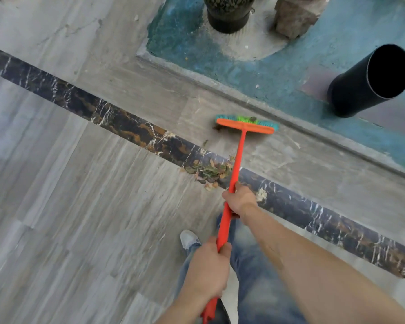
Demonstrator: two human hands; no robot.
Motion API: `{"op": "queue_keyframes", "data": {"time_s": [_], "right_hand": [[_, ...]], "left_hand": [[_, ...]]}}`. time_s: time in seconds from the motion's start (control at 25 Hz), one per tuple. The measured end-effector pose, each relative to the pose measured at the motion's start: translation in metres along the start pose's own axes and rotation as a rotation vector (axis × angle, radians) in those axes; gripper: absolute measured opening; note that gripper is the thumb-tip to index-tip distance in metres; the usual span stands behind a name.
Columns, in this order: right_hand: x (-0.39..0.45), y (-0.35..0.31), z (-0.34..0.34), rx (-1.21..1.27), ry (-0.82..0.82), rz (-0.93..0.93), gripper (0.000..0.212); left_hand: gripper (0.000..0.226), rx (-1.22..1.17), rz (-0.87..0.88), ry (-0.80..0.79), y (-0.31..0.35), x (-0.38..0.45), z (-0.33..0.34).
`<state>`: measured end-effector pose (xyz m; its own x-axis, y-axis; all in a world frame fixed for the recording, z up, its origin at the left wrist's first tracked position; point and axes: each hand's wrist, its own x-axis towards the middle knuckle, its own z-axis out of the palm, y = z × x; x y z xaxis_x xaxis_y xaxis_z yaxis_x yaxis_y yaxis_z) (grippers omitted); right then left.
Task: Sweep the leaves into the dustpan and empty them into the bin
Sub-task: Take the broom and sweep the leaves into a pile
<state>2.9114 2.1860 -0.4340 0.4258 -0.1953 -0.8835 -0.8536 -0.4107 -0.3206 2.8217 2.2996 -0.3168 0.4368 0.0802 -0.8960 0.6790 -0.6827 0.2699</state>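
Open grey floor (80, 218) left of leaf pile (208, 171). Ahead: raised kerb (290, 122), then 1 black bin (369, 80), planter pot (229, 15), stone block (295, 17) crowding the blue patch.

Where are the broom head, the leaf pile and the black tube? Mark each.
broom head (244, 125): head view, on the orange bar.
leaf pile (209, 171): head view, middle of the heap.
black tube (351, 92): head view, on its outer wall.

No readable text, labels or numbers anywhere.
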Motion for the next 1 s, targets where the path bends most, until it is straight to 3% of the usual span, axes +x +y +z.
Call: {"op": "queue_keyframes", "data": {"time_s": [0.12, 0.24, 0.4, 0.56, 0.72, 0.92, 1.0], "right_hand": [[0.027, 0.014, 0.017, -0.01, 0.046, 0.067, 0.031], [0.008, 0.039, 0.069, 0.003, -0.018, 0.094, 0.027], [-0.053, 0.077, 0.152, -0.124, -0.085, 0.059, 0.034], [-0.126, 0.09, 0.198, -0.048, -0.161, 0.045, 0.03], [-0.136, 0.075, 0.198, -0.118, -0.082, -0.069, 0.031], [-0.042, 0.002, 0.169, -0.12, -0.096, -0.112, 0.028], [-0.018, -0.01, 0.162, -0.253, -0.078, -0.119, 0.026]], "left_hand": [[0.023, 0.036, 0.03, -0.07, -0.007, 0.029, 0.004], [0.021, 0.052, 0.013, -0.116, -0.072, 0.021, 0.0], [0.023, 0.093, -0.026, -0.061, -0.166, -0.029, -0.001], [0.04, 0.347, 0.026, 0.103, -0.228, -0.079, -0.017], [0.025, 0.249, -0.002, 0.039, -0.234, -0.089, -0.03], [0.029, -0.017, 0.027, 0.163, -0.166, 0.0, -0.025], [0.025, -0.125, -0.017, 0.114, -0.143, 0.03, -0.011]]}}
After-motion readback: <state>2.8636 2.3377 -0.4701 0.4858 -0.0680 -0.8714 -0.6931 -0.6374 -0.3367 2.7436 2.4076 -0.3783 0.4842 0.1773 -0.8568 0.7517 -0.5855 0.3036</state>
